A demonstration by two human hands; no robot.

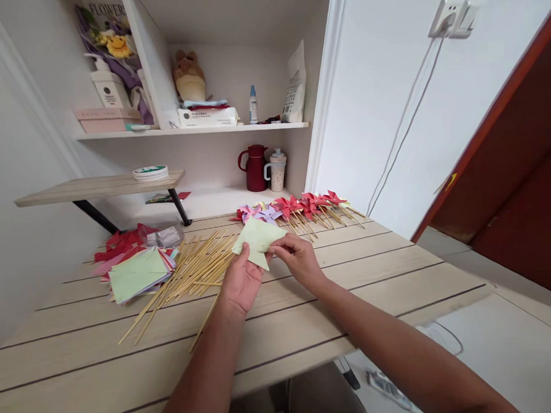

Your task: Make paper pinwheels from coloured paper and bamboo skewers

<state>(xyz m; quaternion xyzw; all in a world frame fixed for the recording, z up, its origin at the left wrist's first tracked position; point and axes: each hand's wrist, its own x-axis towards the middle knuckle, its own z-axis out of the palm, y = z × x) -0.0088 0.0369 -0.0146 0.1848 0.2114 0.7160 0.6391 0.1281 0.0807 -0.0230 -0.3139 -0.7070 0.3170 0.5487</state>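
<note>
A pale green paper square (257, 237), partly folded, is held just above the wooden table (376, 275). My left hand (240, 282) grips its lower left part with thumb on top. My right hand (297, 256) pinches its right edge with fingers pressed together. A heap of thin bamboo sticks (191, 269) lies on the table just left of my hands. A stack of coloured paper sheets (138, 270), green on top, rests further left. A row of finished paper pinwheels (298, 208), purple and red, lies behind my hands.
A clear packet (165, 237) sits near the red papers at the back left. A low wooden shelf (99, 188) carries a tape roll. A red jug (255, 168) and a mug (277, 169) stand in the alcove. Cables hang from a wall socket (453, 18) at the right.
</note>
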